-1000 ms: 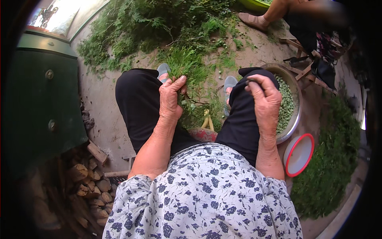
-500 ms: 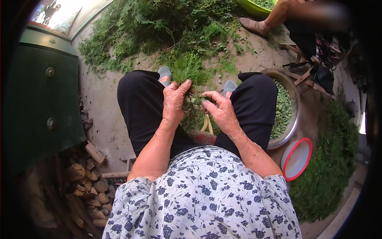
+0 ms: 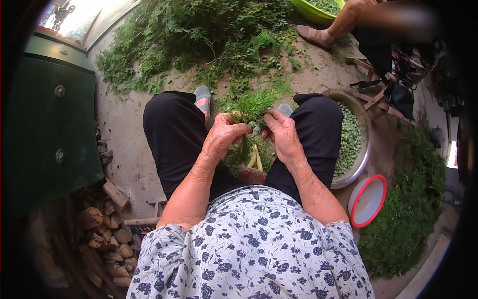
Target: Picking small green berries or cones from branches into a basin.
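Between my knees I hold a feathery green conifer sprig (image 3: pixel 253 103) with small pale green cones (image 3: pixel 256 128) on it. My left hand (image 3: pixel 224 134) is closed around its stem side. My right hand (image 3: pixel 283 133) pinches at the sprig from the other side, fingertips close to the cones; exactly what they grip is partly hidden. Below my hands, a container with a reddish rim (image 3: pixel 251 175) sits between my legs, with greenery and a pale yellow forked piece (image 3: pixel 255 157) showing at it. By my right knee stands a wide metal basin (image 3: pixel 367 144) with many small green cones (image 3: pixel 349 137).
A big heap of conifer branches (image 3: pixel 199 35) lies ahead. Another green pile (image 3: pixel 403 214) is at the right, beside a red-rimmed white bowl (image 3: pixel 367 201). A dark green cabinet (image 3: pixel 55 124) and split firewood (image 3: pixel 107 234) stand left. Another person's leg (image 3: pixel 343 22) is near a lime-green basin (image 3: pixel 313 11).
The sprig's feathery end has swung from beyond my left hand to between both hands. My right hand has moved up and rightward, and my left fingers have shifted toward the cones.
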### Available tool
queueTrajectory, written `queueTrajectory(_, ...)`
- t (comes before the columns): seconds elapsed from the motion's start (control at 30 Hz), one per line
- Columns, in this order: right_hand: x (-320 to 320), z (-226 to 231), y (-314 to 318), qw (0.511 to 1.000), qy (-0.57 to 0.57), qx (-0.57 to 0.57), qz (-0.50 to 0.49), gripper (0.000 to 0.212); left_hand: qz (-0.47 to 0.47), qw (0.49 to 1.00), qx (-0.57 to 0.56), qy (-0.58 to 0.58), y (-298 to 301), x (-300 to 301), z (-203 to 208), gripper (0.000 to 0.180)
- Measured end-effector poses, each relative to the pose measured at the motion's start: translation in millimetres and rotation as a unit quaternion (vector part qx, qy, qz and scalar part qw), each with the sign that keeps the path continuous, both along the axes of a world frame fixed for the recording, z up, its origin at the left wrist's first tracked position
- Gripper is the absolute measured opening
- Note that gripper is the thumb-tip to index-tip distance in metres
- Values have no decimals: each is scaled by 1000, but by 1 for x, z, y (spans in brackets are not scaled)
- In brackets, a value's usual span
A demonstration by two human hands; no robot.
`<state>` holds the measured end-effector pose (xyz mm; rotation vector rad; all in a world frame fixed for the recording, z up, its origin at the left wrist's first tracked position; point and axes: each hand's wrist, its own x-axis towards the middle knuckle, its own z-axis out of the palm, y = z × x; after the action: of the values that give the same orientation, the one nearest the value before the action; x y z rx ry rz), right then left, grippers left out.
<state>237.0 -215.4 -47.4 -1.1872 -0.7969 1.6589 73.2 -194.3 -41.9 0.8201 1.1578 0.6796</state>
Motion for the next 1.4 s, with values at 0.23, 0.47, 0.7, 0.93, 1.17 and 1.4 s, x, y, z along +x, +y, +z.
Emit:
queueTrajectory(0.23, 4, -6, -2, 998, 55, -14, 11, 24, 15, 999, 4, -43, -5, 4, 0, 6)
queueTrajectory(0.47, 5, -7, -2, 993, 99, -69, 8, 22, 6, 995, -24, -97, -7, 3, -1, 6)
queueTrajectory(0.7, 14, -8, 1, 959, 264, -102, -25, 17, 46, 990, -20, -129, -12, 7, -11, 3)
queueTrajectory(0.93, 12, 3, -2, 992, 111, -11, -57, 16, 101, 992, -20, -73, -9, 3, -18, 10)
queueTrajectory(1.17, -7, -9, 3, 874, -382, 299, 36, 32, 84, 993, -15, -83, -10, 5, -14, 5)
queueTrajectory(1.4, 9, -13, 0, 973, 219, -69, 13, 16, 24, 993, -29, -115, -10, 7, -11, 7)
